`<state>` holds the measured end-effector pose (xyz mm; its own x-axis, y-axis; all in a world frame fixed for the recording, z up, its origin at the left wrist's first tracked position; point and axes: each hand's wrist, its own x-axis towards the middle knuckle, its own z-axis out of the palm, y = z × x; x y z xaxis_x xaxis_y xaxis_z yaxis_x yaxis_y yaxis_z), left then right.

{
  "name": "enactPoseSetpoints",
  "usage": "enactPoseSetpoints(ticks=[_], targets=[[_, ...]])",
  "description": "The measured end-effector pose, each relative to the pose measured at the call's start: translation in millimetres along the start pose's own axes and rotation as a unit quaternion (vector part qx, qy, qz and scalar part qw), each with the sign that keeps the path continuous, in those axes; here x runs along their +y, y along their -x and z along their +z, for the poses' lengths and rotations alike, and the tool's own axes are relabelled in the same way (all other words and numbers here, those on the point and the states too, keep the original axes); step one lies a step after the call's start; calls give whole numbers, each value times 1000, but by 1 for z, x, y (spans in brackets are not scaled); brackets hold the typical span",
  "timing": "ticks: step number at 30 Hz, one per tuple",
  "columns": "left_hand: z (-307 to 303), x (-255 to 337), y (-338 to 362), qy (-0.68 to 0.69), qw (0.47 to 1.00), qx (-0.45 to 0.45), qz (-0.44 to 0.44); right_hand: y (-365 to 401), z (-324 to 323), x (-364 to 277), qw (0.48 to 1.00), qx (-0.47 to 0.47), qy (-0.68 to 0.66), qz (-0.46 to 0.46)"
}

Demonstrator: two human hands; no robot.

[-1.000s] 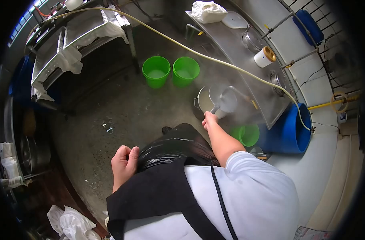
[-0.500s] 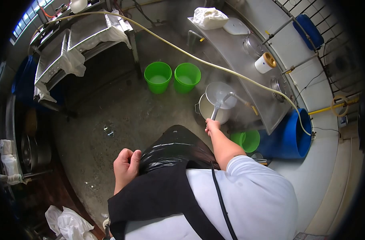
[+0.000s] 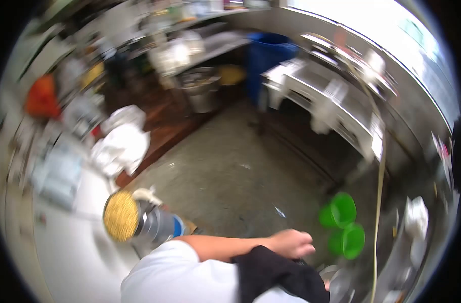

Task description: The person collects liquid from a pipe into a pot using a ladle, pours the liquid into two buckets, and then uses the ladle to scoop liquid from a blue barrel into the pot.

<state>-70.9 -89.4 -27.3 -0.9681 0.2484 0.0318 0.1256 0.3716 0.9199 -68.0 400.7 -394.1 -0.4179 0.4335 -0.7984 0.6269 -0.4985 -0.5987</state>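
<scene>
Curling your left hand loosely, nothing gripped. Your right hand is mostly hidden, near right; can't tell its grip. Blurred scoop just beside it. Green buckets farther, hose to their right. Blue barrel far.

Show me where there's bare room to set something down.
The mid-floor looks open, bar small scraps, between the brown platform, metal table and green buckets. It's crowded at left, around white bags and yellow material.
</scene>
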Motion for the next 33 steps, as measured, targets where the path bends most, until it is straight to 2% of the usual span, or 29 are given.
enactPoseSetpoints(ticks=[2,8,16,33], targets=[[-3,9,-17,53,998,1,16,27,49,-36,998,4,56,-15],[-16,4,13,37,999,-3,-16,52,104,-33,996,-18,91,-18],[-23,4,16,35,999,27,-16,63,115,-38,995,-18,99,-24],[-21,5,16,21,999,2,-40,59,91,-43,997,6,67,-30]])
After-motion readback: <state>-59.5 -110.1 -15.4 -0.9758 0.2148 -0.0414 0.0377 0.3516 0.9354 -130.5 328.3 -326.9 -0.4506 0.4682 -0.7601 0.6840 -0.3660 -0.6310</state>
